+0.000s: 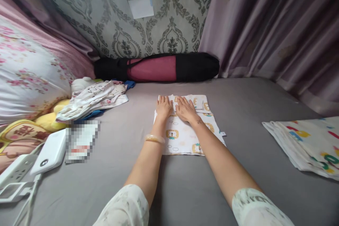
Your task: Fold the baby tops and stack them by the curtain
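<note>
A white child's garment [182, 137] with orange lion prints lies partly folded on the grey sheet, a small tag sticking out at its right side. Its far part is folded over toward me. My left hand [164, 106] rests flat on the far left of that folded part, fingers stretched forward. Close beside it, my right hand [186, 108] lies flat on the same fold, fingers spread. Neither hand grips the cloth. A pale bangle [154, 138] circles my left wrist.
A folded cloth with colourful prints [309, 141] lies at right. On the left are crumpled clothes [95, 99], a white power bank [50, 152] with a cable, a power strip [18, 169] and a floral pillow [29, 74]. A black and pink long bag [150, 69] lies along the wall.
</note>
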The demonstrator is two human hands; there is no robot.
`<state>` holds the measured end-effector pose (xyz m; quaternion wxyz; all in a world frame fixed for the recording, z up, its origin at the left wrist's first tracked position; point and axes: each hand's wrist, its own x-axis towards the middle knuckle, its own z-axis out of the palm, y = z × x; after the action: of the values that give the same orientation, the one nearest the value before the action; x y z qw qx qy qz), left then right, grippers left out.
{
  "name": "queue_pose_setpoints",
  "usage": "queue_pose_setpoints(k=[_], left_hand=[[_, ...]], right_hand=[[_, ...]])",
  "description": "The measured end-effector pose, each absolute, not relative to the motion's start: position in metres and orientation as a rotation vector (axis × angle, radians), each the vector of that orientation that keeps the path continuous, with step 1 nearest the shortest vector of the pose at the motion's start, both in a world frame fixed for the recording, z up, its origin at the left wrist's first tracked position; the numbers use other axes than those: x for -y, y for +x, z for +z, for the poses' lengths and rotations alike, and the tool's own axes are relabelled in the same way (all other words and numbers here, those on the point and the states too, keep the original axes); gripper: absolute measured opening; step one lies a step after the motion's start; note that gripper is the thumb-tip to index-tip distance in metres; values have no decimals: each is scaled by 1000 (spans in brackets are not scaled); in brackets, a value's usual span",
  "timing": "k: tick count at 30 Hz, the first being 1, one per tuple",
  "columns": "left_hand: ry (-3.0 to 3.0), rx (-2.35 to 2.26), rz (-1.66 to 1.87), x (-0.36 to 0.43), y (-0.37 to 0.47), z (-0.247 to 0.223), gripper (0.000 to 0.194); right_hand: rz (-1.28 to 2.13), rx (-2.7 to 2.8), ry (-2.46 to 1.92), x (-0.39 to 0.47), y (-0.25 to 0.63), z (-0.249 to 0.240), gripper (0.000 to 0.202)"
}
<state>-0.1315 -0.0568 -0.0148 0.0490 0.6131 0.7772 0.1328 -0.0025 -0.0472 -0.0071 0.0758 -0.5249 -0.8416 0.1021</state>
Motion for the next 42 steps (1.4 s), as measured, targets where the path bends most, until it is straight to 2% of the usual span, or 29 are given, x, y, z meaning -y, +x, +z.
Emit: queue_pose_setpoints(k=[11,25,33,42], left_hand=[[1750,-2472,345,59,-128,-13,68],[1711,-2507,469,65,-143,-16,59],[1551,-2521,369,68,-154,-13,59],[1471,-2498,415,72,-155,-5,59]], right_hand=[[201,2408,-1747,40,8,-14,61],[167,2276,-1867,37,19,-15,63],[198,2236,-1938,29,34,-16,60],[201,2230,-1988,23,58,-15,58]])
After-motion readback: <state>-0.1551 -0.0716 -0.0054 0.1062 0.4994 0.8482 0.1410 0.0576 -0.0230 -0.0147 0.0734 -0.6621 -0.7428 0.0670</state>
